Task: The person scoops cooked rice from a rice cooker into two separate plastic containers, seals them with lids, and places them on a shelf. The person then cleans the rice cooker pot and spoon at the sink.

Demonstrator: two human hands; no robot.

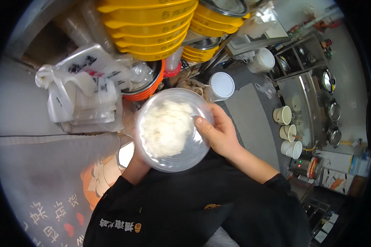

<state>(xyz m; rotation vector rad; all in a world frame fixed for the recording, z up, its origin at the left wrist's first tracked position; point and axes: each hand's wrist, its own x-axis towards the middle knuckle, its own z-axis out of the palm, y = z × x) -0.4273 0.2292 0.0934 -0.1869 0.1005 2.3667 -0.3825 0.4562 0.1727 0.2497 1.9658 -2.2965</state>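
A round clear plastic container (pixel 190 157) with white food, likely cooked rice, in it is held up before my chest. My right hand (pixel 221 132) grips its right side, the thumb lying on top near the rim and the fingers behind. My left hand (pixel 139 163) supports it at the lower left, mostly hidden behind the container. The white food (pixel 167 129) fills its left and middle part. Whether a lid covers it, I cannot tell.
Stacked yellow bowls (pixel 148 31) stand above, with orange-rimmed bowls (pixel 145 92) below them. White plastic bags (pixel 80 92) hang at the left. A white lidded bucket (pixel 222 85) stands beyond the container. Cream buckets (pixel 282 115) are on the right, by a metal counter (pixel 296 102).
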